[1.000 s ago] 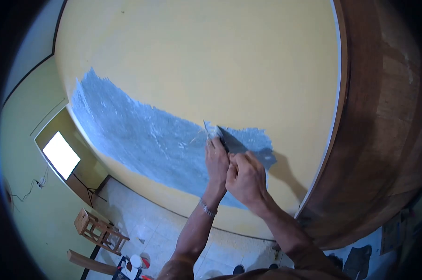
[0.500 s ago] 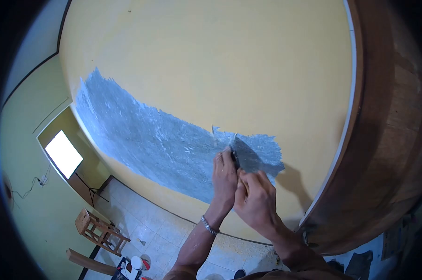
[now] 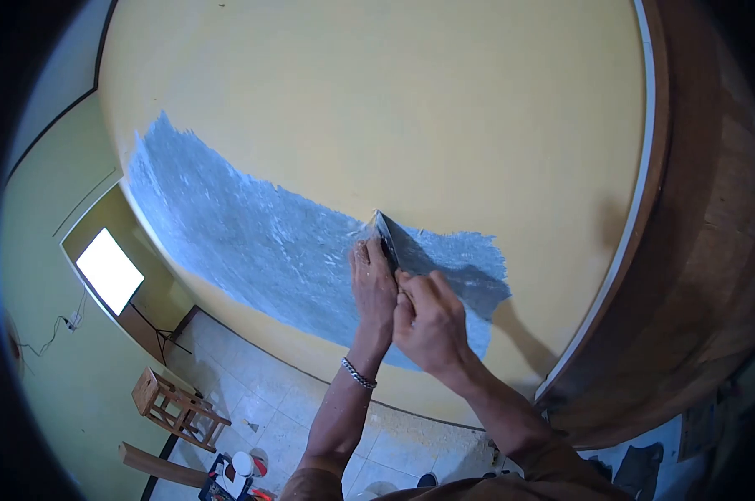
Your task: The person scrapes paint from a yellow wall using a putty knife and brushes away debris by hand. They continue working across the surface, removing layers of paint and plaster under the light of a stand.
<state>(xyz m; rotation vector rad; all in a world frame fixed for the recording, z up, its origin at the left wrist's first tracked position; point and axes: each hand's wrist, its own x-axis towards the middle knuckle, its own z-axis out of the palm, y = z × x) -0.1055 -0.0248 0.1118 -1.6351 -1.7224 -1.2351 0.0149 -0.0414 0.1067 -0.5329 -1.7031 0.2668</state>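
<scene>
We press a scraper (image 3: 391, 242) flat on the yellow wall (image 3: 394, 108) with both hands. Our right hand (image 3: 431, 321) grips its handle, and our left hand (image 3: 373, 284) pushes the blade beside the grey bare patch (image 3: 244, 242).

Bare wall (image 3: 411, 108) above; wooden door frame (image 3: 694, 250) blocks right.

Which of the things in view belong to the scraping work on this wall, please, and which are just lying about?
In use:
- scraper, gripped by the right hand, pressed by the left hand
- yellow wall
- scraped grey patch

Lying about:
- wooden stool
- wooden plank
- wooden door frame
- bright window
</scene>
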